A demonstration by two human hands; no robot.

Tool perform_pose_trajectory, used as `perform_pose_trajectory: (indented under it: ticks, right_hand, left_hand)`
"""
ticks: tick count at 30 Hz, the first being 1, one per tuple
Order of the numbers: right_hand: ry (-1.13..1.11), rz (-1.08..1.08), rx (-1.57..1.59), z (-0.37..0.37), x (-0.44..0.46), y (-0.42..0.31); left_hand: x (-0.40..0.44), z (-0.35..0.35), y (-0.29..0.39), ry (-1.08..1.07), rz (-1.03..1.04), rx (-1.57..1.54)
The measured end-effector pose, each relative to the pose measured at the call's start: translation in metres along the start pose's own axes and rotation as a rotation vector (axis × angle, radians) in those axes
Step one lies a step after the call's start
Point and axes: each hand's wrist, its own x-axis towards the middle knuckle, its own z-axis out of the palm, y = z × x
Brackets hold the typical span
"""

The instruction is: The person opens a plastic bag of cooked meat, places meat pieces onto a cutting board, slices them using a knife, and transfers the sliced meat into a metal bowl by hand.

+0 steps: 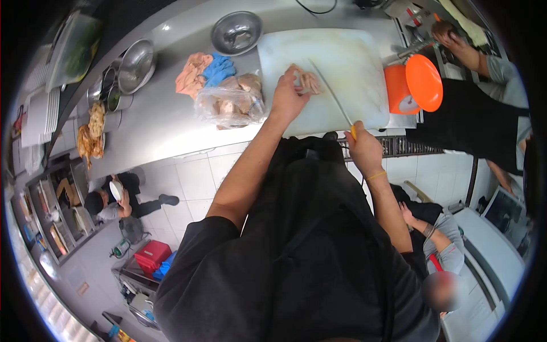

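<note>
Head view: a piece of meat (pixel 311 84) on the white cutting board (pixel 347 48), slightly left of its middle. Looks raw, pale pink with whitish patches, soft and unevenly folded, partly hidden by the left hand (pixel 289 91). Along its left side, thumb and bent fingers touching it; cannot tell whether pinching or only pressing. In the right hand (pixel 364 148), curled closed, the yellow handle of a knife (pixel 330 91). Slants, long and thin in the blade, close by the meat's right side; cannot tell whether touching. Left of the board, a clear plastic bag (pixel 228 108) with more pale pieces inside; behind it, a blue cloth (pixel 219 70) beside a peach cloth (pixel 192 74). Near the board's far left corner, a metal bowl (pixel 236 33). Right of the board, an orange scale (pixel 397 85).
</note>
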Motion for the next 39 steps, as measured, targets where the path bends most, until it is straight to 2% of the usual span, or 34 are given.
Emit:
perform_pose_trajectory:
  ticks: [4, 7, 10, 12, 14, 17, 20, 23, 25, 26, 29, 32, 34, 36, 39]
  right_hand:
    - [-0.021, -0.007, 0.016, -0.006, -0.013, 0.009]
    - [-0.093, -0.064, 0.082, -0.013, -0.025, 0.004]
    - [-0.168, -0.179, 0.116, -0.012, -0.023, -0.005]
    - [-0.173, -0.176, 0.104, -0.002, -0.012, -0.002]
    - [-0.164, -0.114, 0.118, 0.004, 0.002, 0.004]
    - [-0.12, -0.038, 0.1, -0.004, 0.021, 0.011]
    - [-0.113, -0.015, 0.09, -0.016, 0.03, 0.012]
    - [-0.129, 0.009, 0.084, -0.019, 0.034, 0.016]
    - [-0.124, -0.01, 0.126, -0.022, 0.028, 0.015]
    - [-0.118, -0.014, 0.15, -0.024, 0.025, 0.015]
    - [-0.063, 0.015, 0.214, -0.022, 0.005, 0.018]
    - [-0.004, 0.114, 0.276, -0.012, -0.017, 0.028]
    - [-0.018, 0.225, 0.295, -0.004, -0.029, 0.039]
    - [-0.024, 0.24, 0.291, 0.005, -0.04, 0.049]
    - [-0.01, 0.225, 0.281, 0.007, -0.05, 0.054]
  left_hand:
    - [-0.016, -0.031, 0.021, -0.007, 0.16, 0.113]
    - [-0.043, -0.069, 0.065, 0.011, 0.165, -0.013]
    - [-0.064, -0.113, 0.061, 0.239, 0.168, 0.091]
    - [-0.068, -0.14, 0.016, 0.463, 0.169, 0.189]
    - [-0.078, -0.173, 0.001, 0.362, -0.096, 0.456]
    - [-0.083, -0.18, -0.017, 0.227, -0.219, 0.641]
    - [-0.077, -0.171, -0.002, 0.178, -0.304, 0.779]
    - [-0.059, -0.17, 0.009, 0.107, -0.472, 0.81]
    - [-0.06, -0.175, 0.011, 0.123, -0.44, 0.803]
    - [-0.06, -0.177, 0.013, 0.128, -0.418, 0.802]
    - [-0.069, -0.177, 0.042, 0.161, -0.142, 0.686]
    - [-0.064, -0.149, 0.072, 0.001, 0.228, 0.512]
    - [-0.044, -0.114, 0.086, -0.126, 0.394, 0.525]
    - [-0.011, -0.068, 0.068, -0.206, 0.499, 0.568]
    - [0.043, -0.017, 0.028, -0.317, 0.786, 0.741]
